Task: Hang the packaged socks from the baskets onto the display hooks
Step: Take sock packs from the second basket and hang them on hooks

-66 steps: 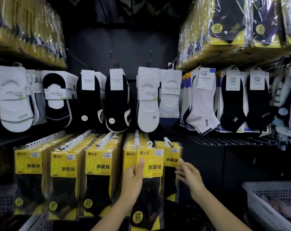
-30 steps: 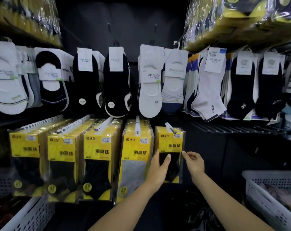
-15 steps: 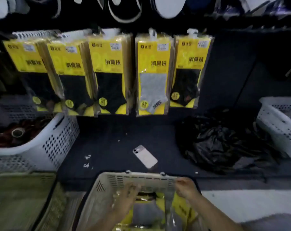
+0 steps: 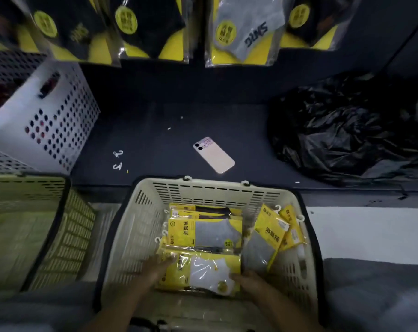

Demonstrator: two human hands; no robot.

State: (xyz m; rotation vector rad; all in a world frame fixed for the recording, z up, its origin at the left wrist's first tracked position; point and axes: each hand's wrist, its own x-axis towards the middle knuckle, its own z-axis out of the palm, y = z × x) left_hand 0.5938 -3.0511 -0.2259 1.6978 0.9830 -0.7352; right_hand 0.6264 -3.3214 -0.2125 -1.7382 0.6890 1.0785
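Yellow sock pack (image 4: 203,271) in the basket (image 4: 215,191) is gripped endwise by left hand (image 4: 155,268) and right hand (image 4: 249,282).

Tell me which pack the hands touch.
The nearest, the white-sock pack: left hand and right hand touch its ends; the grey-sock packs lie beyond.

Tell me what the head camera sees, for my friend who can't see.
The left hand and right hand touch opposite ends of a yellow packet of white socks inside a cream basket with more packets. Beyond it a phone lies on a dark shelf, near a black plastic bag.
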